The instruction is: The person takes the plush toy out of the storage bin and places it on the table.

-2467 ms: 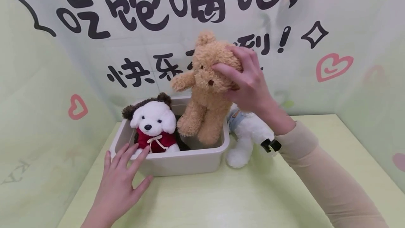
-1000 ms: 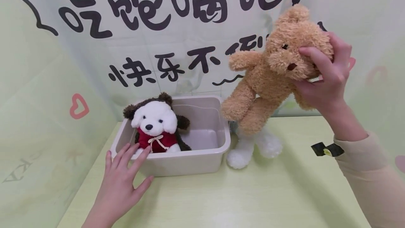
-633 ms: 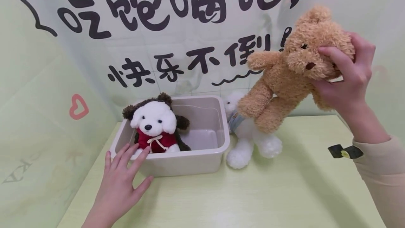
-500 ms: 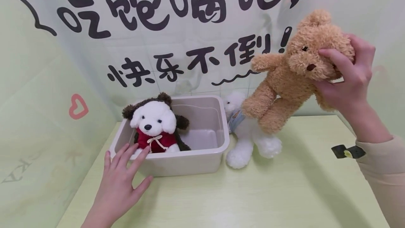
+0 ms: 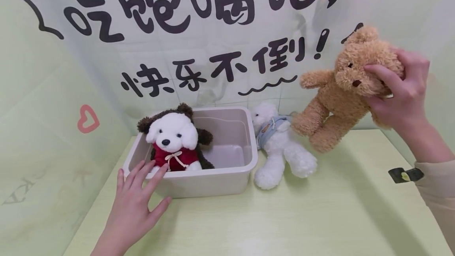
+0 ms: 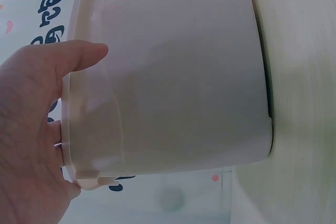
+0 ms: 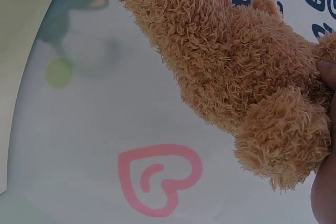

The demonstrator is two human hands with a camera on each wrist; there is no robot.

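In the head view my right hand (image 5: 405, 86) grips a tan teddy bear (image 5: 343, 98) by its head, in the air right of the bin. The bear tilts, its legs pointing down and left; the right wrist view shows its fur (image 7: 220, 61) close up. My left hand (image 5: 136, 204) rests with spread fingers over the front rim of a pale grey bin (image 5: 206, 185). In the left wrist view its thumb (image 6: 84, 56) lies along the bin's outer side. A white plush dog (image 5: 174, 133) in a red top sits inside the bin, near the left fingertips.
Behind the white dog in the bin is a dark brown plush (image 5: 185, 110), mostly hidden. A white plush (image 5: 281, 145) with blue cloth lies on the table (image 5: 227, 224), against the bin's right side. Printed curtains (image 5: 149, 50) stand at the back and sides.
My right hand has carried the teddy bear from above the bin out to the right, then slightly lower. The white plush beside the bin is now uncovered. My left hand has stayed put.
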